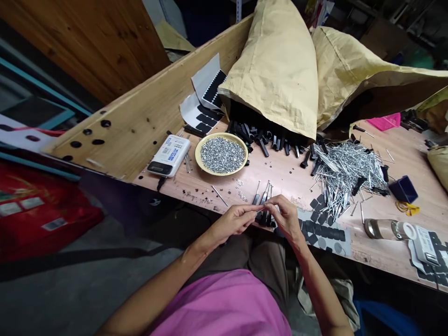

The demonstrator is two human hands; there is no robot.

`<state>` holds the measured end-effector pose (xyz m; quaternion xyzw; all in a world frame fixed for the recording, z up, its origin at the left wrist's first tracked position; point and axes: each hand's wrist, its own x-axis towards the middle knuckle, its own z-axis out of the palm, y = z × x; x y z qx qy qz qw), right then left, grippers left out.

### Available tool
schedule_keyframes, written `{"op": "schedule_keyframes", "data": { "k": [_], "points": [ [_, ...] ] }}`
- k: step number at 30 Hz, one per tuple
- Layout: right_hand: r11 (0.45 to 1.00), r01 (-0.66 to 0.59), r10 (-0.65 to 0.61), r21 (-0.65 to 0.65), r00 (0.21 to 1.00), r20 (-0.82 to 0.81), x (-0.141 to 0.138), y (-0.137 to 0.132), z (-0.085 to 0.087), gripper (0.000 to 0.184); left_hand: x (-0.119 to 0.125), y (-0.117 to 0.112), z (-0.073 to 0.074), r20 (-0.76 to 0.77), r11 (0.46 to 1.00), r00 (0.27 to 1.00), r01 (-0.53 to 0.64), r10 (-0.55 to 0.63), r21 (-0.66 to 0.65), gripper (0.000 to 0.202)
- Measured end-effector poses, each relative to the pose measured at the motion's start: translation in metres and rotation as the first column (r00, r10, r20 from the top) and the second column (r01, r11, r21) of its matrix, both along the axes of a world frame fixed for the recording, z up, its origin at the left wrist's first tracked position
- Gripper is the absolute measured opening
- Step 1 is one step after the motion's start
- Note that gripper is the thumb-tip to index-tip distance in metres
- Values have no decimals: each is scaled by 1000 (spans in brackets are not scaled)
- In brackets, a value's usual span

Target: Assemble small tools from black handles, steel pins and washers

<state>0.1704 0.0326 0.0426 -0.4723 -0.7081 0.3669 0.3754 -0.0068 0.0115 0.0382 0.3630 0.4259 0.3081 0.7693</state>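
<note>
At the front edge of the tabletop, the left hand and the right hand meet. Their fingertips are pressed together, and both pinch one small pin between them. It is too tiny to see well. Just behind the hands lie a few black pieces with pins. A yellow bowl sits farther back, toward the left edge, and it is full of tiny silver nuts. Between the bowl and the hands there are only some loose nuts and one loose rod. A big paper sack lies on its side at the back edge, and black plastic parts spill out of its open mouth. A second sack lies just beside it on the right. A pink basket stands near the back right corner; what is in it cannot be seen. A small blue box stands near the right edge. A heap of metal rods lies right of the hands. A sheet of black pads lies by the right wrist. A white calculator rests beside the bowl.
</note>
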Motion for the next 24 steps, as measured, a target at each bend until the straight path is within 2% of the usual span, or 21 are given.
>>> {"op": "schedule_keyframes", "data": {
  "k": [3, 5, 7, 9, 16, 24],
  "points": [
    [978, 122, -148, -170, 977, -151, -1, -1, -2, 28, 1, 2, 2, 34, 1000, 999, 6, -6, -9, 60],
    [954, 141, -200, -266, 957, -212, -2, -2, -3, 27, 3, 3, 4, 49, 1000, 999, 3, -2, -13, 61],
    [945, 135, -212, -298, 947, -241, -3, -3, -3, 27, 5, 3, 4, 58, 1000, 998, -9, 10, -14, 63],
    [950, 159, -225, -269, 946, -236, -5, -6, -3, 25, 7, 2, 4, 62, 1000, 998, -19, 20, -12, 65],
    [965, 262, -262, -21, 959, -110, -7, -16, 0, 19, 14, 0, 3, 79, 999, 996, -45, 45, -8, 65],
    [963, 257, -250, 77, 963, -98, 4, -19, -6, 16, 18, 1, 5, 61, 1000, 998, -12, 13, -5, 67]
  ]
}}
